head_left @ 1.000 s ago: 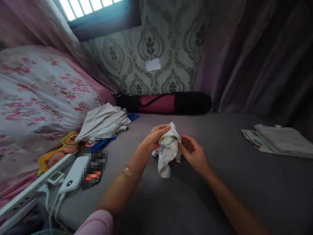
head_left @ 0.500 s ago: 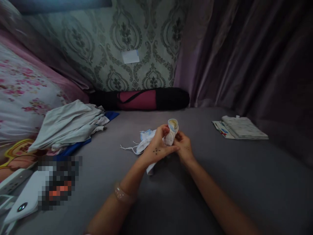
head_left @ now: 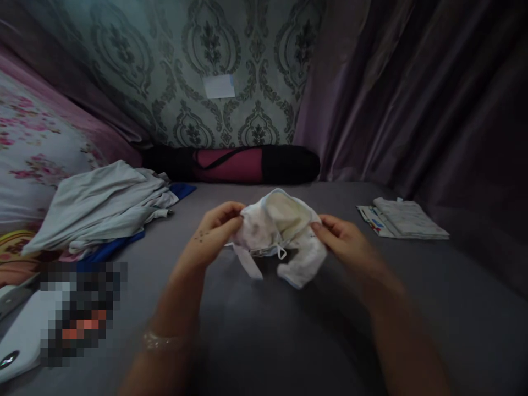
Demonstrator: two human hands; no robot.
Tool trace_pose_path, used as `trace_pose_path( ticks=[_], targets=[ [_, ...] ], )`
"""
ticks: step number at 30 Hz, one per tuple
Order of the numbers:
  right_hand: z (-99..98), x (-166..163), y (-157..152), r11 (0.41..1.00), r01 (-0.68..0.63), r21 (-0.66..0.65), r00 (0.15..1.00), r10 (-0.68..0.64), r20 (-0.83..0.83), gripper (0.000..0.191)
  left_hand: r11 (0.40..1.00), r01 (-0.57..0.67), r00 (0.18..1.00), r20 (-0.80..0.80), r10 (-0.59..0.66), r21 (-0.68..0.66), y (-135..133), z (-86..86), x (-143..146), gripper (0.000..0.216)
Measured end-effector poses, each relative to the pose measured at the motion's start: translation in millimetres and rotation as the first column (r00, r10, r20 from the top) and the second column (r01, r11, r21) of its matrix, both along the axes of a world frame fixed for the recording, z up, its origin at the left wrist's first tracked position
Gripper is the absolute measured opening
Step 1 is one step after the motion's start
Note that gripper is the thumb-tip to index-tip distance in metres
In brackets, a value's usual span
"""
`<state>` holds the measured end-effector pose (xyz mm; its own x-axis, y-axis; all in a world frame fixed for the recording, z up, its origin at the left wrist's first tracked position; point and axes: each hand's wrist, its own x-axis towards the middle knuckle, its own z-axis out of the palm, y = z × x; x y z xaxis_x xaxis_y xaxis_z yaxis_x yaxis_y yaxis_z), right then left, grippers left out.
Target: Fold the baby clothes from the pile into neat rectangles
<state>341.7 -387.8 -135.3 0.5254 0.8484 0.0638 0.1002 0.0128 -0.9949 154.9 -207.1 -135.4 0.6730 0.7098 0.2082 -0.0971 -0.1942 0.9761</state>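
Cloth [head_left: 258,226] now wider-spread between left hand [head_left: 213,231] and right hand [head_left: 347,240]

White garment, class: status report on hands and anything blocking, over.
Left hand and right hand gripping opposite sides. White garment held open between them, lower parts hanging. Clothes pile and folded stack lie aside.

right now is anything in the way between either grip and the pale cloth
Nothing visible: the left grip and the right grip each pinch the pale cloth directly, at opposite sides.
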Motion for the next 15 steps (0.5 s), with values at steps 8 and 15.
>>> trace_pose_path(
  ticks=[8, 15],
  targets=[
    [26.8, 7.4, -24.6, 0.966, -0.078, -0.248, 0.993, 0.098, 0.069, 0.040, 0.998, -0.041, 0.987, -0.157, 0.047, 0.037, 14.3, 23.9, -38.4, 0.015],
    [-0.5, 22.4, -0.7, 0.954, -0.047, -0.295, 0.956, 0.129, 0.264, 0.035, 0.987, 0.154, 0.931, -0.340, -0.132, 0.038, 33.8, -17.6, -8.7, 0.038]
  ],
)
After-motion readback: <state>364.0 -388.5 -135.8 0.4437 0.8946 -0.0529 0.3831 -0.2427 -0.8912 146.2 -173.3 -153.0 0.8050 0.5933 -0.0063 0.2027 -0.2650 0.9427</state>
